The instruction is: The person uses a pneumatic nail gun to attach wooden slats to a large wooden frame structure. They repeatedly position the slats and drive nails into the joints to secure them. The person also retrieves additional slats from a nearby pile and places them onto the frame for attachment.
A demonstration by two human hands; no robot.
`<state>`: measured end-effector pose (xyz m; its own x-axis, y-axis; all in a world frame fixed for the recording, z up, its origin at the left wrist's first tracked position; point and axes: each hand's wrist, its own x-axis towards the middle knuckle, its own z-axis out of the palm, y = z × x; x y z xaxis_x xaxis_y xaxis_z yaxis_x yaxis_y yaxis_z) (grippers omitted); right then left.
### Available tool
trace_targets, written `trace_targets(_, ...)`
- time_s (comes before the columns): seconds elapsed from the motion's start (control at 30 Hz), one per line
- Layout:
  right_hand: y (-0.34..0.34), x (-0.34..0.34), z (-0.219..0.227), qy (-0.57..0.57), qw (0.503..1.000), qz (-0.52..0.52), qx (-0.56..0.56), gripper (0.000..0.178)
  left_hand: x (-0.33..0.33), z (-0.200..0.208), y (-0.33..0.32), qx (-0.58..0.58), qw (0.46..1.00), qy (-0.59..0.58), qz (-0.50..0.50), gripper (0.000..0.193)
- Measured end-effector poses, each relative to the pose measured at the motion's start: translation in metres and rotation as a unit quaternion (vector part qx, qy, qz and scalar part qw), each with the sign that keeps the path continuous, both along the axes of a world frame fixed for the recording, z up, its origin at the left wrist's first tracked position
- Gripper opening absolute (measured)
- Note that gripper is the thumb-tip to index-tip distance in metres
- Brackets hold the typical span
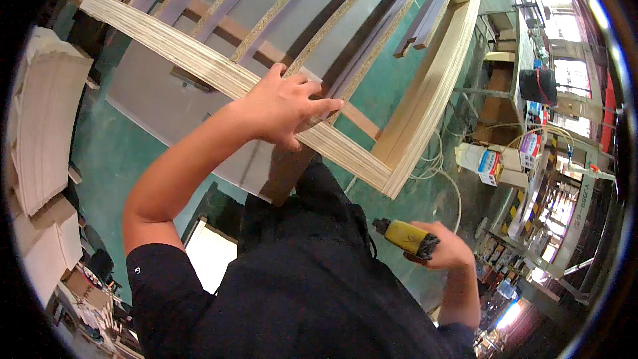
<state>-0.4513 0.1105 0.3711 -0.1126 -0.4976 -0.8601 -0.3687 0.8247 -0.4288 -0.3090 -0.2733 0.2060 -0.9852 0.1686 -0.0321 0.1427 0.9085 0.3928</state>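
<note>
A large wooden frame (166, 36) with layered plywood edges lies ahead of me, crossed by several long slats (266, 20) with speckled edges and purplish-grey sides. My left hand (282, 103) straddles its near rail, the thumb on the near side and the fingers spread over the far side among the slat ends. One finger reaches to a slat at the right. Low on the right, my right hand (445, 247) is closed around a yellow-and-black nail gun (405, 237), held apart from the frame with its dark end toward my body. Its grip is mostly hidden by the hand.
A pale hose (458, 193) loops over the green floor (106, 153) at the right. A grey panel (153, 93) lies beneath the frame. Stacked pale boards (53, 119) stand at the left; cartons (490, 165) and a metal bench (525, 60) are at the right.
</note>
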Motion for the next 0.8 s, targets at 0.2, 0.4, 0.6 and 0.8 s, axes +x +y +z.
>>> trace_targets(0.2,-0.121,0.005,0.006,0.034,0.995,0.057,-0.073,0.042,0.004,0.002,-0.004,-0.016,1.000,-0.021,0.002,0.105)
trace_targets(0.4,-0.164,-0.001,-0.034,0.091,0.988,0.010,-0.125,0.049,0.001,0.004,-0.003,0.017,0.999,-0.035,-0.003,0.099)
trace_targets(0.6,-0.184,-0.004,-0.037,0.116,0.992,0.048,-0.032,0.067,0.002,-0.003,-0.004,0.033,0.999,-0.032,0.004,0.095)
trace_targets(0.8,-0.193,-0.003,-0.031,0.141,0.987,0.072,-0.003,0.079,0.003,-0.002,-0.005,0.036,0.999,-0.032,0.004,0.094)
